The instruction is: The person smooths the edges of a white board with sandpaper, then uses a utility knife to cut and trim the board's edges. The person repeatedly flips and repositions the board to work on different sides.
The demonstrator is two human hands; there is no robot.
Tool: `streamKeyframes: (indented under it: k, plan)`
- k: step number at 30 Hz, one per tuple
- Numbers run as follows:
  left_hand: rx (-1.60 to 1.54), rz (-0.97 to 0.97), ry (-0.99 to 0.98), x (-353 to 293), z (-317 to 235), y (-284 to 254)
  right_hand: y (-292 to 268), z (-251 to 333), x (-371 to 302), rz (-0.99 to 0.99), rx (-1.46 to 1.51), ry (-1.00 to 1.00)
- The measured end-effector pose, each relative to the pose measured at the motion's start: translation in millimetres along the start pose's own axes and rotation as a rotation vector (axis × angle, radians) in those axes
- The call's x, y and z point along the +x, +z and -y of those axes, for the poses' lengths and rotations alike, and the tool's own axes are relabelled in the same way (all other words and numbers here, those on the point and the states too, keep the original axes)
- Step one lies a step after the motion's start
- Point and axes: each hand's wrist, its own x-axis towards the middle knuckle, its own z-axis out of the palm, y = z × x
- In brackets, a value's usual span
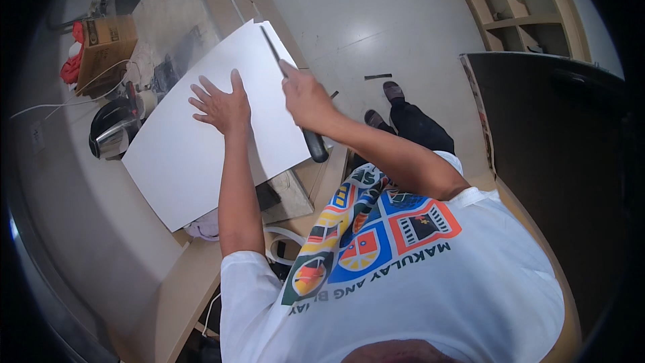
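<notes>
Over the white board (178, 168), the near-left part leaves room to pass, but the left hand (225, 104) blocks its middle, and the right hand (308, 97) with a long black-handled tool (314, 145) bars its right side. A kettle (113, 140) stands just beside the board's left edge, a cardboard box (111, 44) farther beyond; rightward of the board, passage opens over the floor (336, 20).

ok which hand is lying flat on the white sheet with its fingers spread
The left hand, palm down and fanned out on the white sheet; the right hand is instead curled over the long dark-handled tool.
</notes>
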Motion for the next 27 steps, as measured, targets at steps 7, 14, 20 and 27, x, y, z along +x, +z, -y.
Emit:
streamKeyframes:
  k: [7, 14, 20, 27]
  plan:
    - [-0.016, -0.007, 0.007, 2.7, -5.3, -1.5, -11.0, 22.5, -3.9, -0.179, -0.101, -0.263]
    - [0.006, 0.003, 0.011, -2.3, -3.3, -0.5, 0.4, -40.2, 21.4, -0.07, -0.029, -0.072]
    - [0.054, -0.019, 0.01, 4.7, -5.3, 4.9, 9.2, -62.2, 28.3, -0.227, -0.166, -0.304]
    - [-0.017, -0.057, 0.004, 13.4, -9.6, 9.3, -11.6, -56.4, 48.2, -0.101, -0.141, -0.144]
